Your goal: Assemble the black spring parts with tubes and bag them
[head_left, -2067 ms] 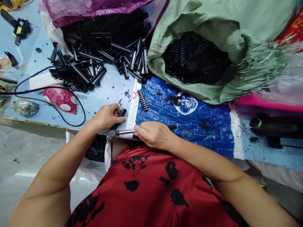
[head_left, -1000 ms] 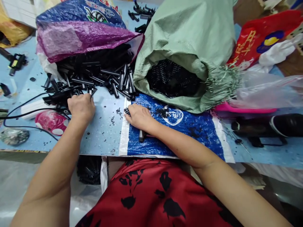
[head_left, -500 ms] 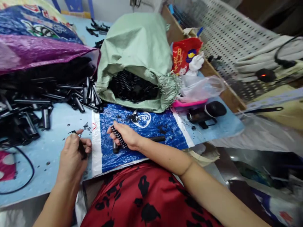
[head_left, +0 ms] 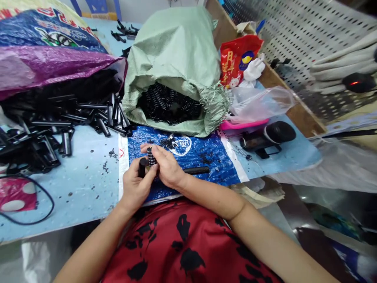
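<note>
My left hand is closed around a short black plastic tube, held upright over the blue woven sheet. My right hand is closed on a black studded strip and holds it against the tube's top. Both hands meet just in front of my red patterned shirt. A hammer with a black handle lies on the sheet right of my right hand.
A pile of black tubes spills from a purple bag at the left. An open green sack of studded strips stands behind the hands. A black cable, a pink pouch and small loose black bits lie on the light blue table.
My left hand took a tube from the pile and brought it right to the blue sheet. My right hand lifted the studded strip up to it. The hammer lies put down.
</note>
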Tool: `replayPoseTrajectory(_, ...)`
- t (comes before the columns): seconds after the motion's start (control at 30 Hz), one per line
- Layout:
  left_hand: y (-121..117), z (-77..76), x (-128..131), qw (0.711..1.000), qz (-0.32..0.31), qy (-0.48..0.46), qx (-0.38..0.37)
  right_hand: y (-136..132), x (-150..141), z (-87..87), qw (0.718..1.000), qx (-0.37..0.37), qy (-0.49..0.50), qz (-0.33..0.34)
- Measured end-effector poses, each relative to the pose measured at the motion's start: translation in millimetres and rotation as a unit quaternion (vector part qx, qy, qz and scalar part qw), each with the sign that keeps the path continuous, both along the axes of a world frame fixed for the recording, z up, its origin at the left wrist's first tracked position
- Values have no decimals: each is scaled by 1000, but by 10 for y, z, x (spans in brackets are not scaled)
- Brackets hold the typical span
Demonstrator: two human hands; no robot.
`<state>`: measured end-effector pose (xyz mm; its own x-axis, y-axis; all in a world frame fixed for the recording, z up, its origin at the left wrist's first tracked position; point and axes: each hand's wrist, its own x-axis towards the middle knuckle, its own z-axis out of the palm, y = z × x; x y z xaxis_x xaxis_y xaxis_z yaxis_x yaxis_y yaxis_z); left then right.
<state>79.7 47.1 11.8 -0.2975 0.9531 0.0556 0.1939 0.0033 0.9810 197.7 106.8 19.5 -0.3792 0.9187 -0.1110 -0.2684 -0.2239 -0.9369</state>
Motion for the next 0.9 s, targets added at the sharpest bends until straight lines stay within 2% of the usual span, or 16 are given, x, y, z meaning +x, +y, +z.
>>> replayPoseTrajectory(0.07, -44, 39, -50, 999, -10, -38, -27, 0, 140, -18, 990, 116, -74, 39)
replayPoseTrajectory(0.1, -72, 65, -88, 996, -13, -69, -47, 4, 225, -34, 972, 194, -116, 61)
replayPoseTrajectory(0.13, -100, 92, -128, 993, -17, -100, -67, 11, 308, -52, 943, 282, -157, 82)
replayPoseTrajectory(0.2, -145, 135, -195, 984, -34, -143, -104, 26, 439, -91, 865, 442, -209, 110)
replayPoseTrajectory(0.27, -164, 147, -229, 977, -50, -165, -127, 32, 501, -122, 803, 541, -226, 106)
replayPoseTrajectory(0.3, -166, 139, -232, 974, -54, -178, -131, 27, 508, -132, 784, 569, -230, 95)
replayPoseTrajectory(0.37, -164, 99, -212, 966, -42, -219, -127, 1, 490, -139, 762, 597, -242, 66)
replayPoseTrajectory(0.47, -173, 21, -140, 951, 16, -288, -107, -70, 428, -131, 745, 618, -248, 39)
replayPoseTrajectory(0.53, -191, -10, -87, 948, 49, -303, -87, -116, 383, -125, 733, 634, -245, 28)
replayPoseTrajectory(0.6, -210, -5, -51, 945, 56, -314, -70, -141, 348, -123, 721, 649, -241, 19)
replayPoseTrajectory(0.8, -219, 165, -161, 903, -15, -411, -128, -128, 358, -159, 698, 672, -248, 11)
replayPoseTrajectory(0.9, -208, 222, -255, 886, -66, -423, -177, -132, 362, -197, 707, 660, -253, 28)
